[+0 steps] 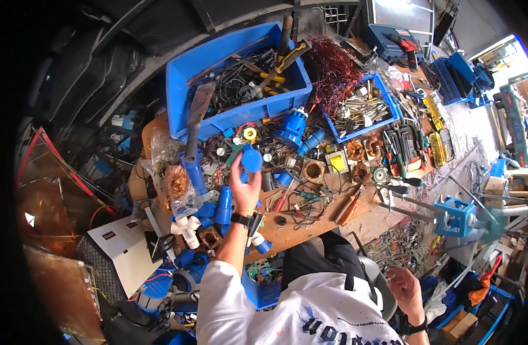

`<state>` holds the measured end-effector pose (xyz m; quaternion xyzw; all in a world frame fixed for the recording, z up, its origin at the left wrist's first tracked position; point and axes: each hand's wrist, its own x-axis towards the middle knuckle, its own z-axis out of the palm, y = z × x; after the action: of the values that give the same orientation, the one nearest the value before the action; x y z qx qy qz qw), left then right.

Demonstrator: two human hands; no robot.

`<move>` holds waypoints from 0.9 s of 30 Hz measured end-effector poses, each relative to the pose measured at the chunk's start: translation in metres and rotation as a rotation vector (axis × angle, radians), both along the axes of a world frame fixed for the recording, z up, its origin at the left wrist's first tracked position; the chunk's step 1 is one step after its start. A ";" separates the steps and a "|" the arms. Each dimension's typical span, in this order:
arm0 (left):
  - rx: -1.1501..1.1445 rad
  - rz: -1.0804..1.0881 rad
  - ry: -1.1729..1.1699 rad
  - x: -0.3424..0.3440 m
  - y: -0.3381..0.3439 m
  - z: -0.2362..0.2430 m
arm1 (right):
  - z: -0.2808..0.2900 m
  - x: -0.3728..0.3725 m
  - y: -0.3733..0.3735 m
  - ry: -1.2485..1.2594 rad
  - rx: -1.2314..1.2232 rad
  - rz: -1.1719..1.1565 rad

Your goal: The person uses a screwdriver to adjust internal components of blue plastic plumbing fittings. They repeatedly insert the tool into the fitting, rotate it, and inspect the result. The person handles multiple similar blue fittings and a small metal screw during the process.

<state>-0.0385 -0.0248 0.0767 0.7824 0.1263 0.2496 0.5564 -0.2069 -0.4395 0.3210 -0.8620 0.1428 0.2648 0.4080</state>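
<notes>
My left hand (245, 188) is raised over the cluttered wooden bench. Its thumb and fingers close round a blue industrial socket with a round lid (252, 160); the underside is hidden by the fingers. Beyond it on the bench lie a yellow ring (250, 134) and a larger blue industrial plug (291, 127). A blue cylindrical connector (223, 205) stands just left of my left wrist. Away from the bench, at the lower right, my right hand (406, 292) hangs beside my body. Its fingers are loosely bent and apart, with nothing visible in them.
A large blue crate (218, 123) of cables and tools stands at the back. Right of it are tangled red wire (334, 72) and a blue tray of bolts (391, 108). Orange-handled pliers (347, 209) lie near the front edge. White pipe fittings (187, 231) sit at left.
</notes>
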 end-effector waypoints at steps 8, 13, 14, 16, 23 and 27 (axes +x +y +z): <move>-0.917 -0.292 -0.044 -0.045 -0.022 0.152 | 0.010 0.009 0.017 -0.080 0.106 0.143; -0.802 -0.450 0.088 -0.079 -0.044 0.234 | 0.016 0.021 0.040 -0.149 0.258 0.261; -0.851 -0.524 0.031 -0.087 -0.050 0.236 | 0.022 0.027 0.050 -0.165 0.308 0.285; -0.956 -0.600 0.110 -0.102 -0.069 0.242 | 0.033 0.039 0.072 -0.184 0.453 0.259; -0.689 -0.674 0.142 -0.142 -0.106 0.277 | 0.065 0.053 0.116 -0.621 0.477 0.388; -0.272 -0.644 0.077 -0.157 -0.090 0.288 | 0.071 0.048 0.121 -0.599 0.550 0.424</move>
<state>-0.1954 -0.1150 0.3644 0.7097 -0.0738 0.0123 0.7005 -0.1589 -0.3181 0.3920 -0.7704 -0.2368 0.1095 0.5818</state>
